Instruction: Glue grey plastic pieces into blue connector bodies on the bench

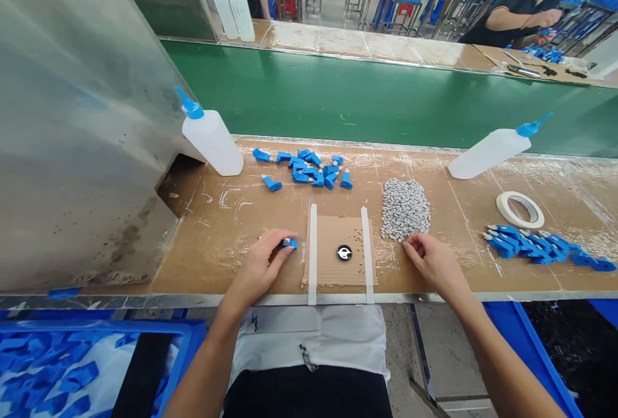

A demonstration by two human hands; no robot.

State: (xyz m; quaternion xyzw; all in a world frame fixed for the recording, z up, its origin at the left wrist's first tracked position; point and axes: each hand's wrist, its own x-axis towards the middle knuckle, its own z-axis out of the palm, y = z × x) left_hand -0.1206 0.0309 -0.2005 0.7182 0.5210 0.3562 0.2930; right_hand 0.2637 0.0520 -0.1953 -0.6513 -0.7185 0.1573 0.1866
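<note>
My left hand (259,265) pinches a small blue plastic part (290,243) between thumb and fingers, left of a taped-down cardboard pad (333,228). On that pad lies a small round black-and-white disc (344,252). At the near edge of a pile of small grey pieces (405,207), my right hand (431,261) has thumb and fingertips pressed together. Whatever sits between those fingertips is too small to make out. Beyond the pad lies a loose group of blue plastic parts (309,172), some with pale tips.
White squeeze bottles with blue nozzles stand left (212,141) and lean right (490,152). A tape roll (520,210) lies by more blue parts (545,247). Behind runs a green belt (338,96); a person (516,19) works beyond it. Blue bins (196,334) flank my lap.
</note>
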